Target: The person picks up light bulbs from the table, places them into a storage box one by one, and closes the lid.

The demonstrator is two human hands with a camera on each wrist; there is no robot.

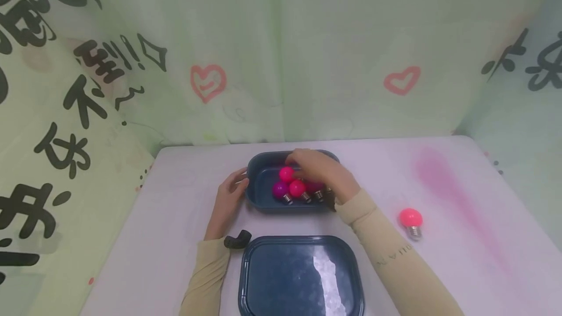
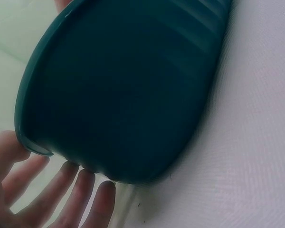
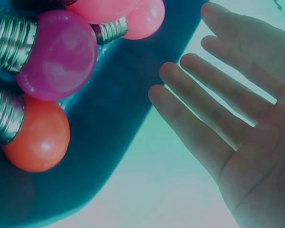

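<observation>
A dark blue rectangular container [image 1: 263, 204] stands near the back of the table with several round light bulbs inside. Among them are a pink bulb [image 1: 287, 174], a purple bulb [image 1: 280, 189] and, in the right wrist view, an orange bulb [image 3: 38, 137]. My left hand [image 1: 231, 191] touches the container's left end, its fingertips against the outer wall [image 2: 123, 95] in the left wrist view. Over the container's right half reaches my right hand [image 1: 318, 166]. Its fingers [image 3: 199, 109] are extended by the rim, holding nothing; it partly hides the bulbs beneath.
In front of the container lies a glossy dark blue lid [image 1: 290, 277]. One pink bulb with a metal screw base [image 1: 411, 218] lies on the table at the right. A black curved piece [image 1: 237, 240] sits at my left wrist. Fabric walls [image 1: 307, 62] surround the table.
</observation>
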